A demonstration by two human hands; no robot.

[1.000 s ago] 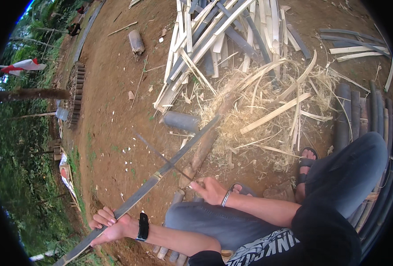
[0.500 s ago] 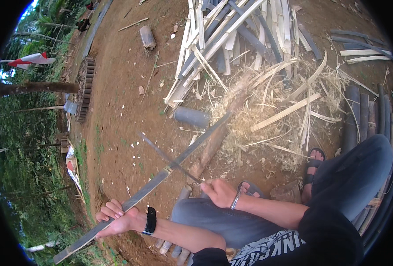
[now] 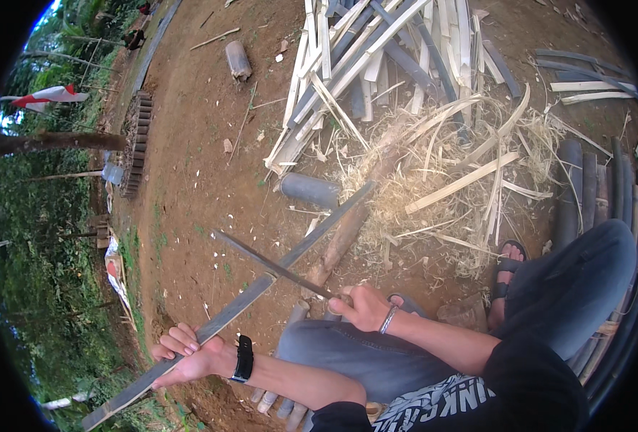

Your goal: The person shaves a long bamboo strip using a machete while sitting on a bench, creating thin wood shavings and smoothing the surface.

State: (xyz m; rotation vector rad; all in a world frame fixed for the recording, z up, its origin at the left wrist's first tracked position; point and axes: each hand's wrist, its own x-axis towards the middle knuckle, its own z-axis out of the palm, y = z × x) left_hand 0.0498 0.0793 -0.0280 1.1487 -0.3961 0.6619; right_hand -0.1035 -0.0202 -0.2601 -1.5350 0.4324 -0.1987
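Note:
My left hand [image 3: 195,358], with a black watch on its wrist, is wrapped round the near part of a long grey-skinned bamboo strip [image 3: 237,308]. The strip slants up to the right, its far end beside a thin log [image 3: 338,250] and the shavings. In my right hand [image 3: 366,308] is the handle of a long knife [image 3: 250,252]. Its dark blade points to the upper left and crosses the strip around a node, at or close to its surface. Most of the handle is hidden by my fingers.
Curly bamboo shavings [image 3: 434,209] cover the ground past my knees. Beyond them lies a heap of split bamboo strips [image 3: 384,50]. A short bamboo section [image 3: 309,191] lies beside the log. More bamboo poles [image 3: 589,183] lie on the right.
My right hand has shifted slightly right and up, and the knife's tip has swung left and down a little. The strip has slid slightly toward the lower left with my left hand.

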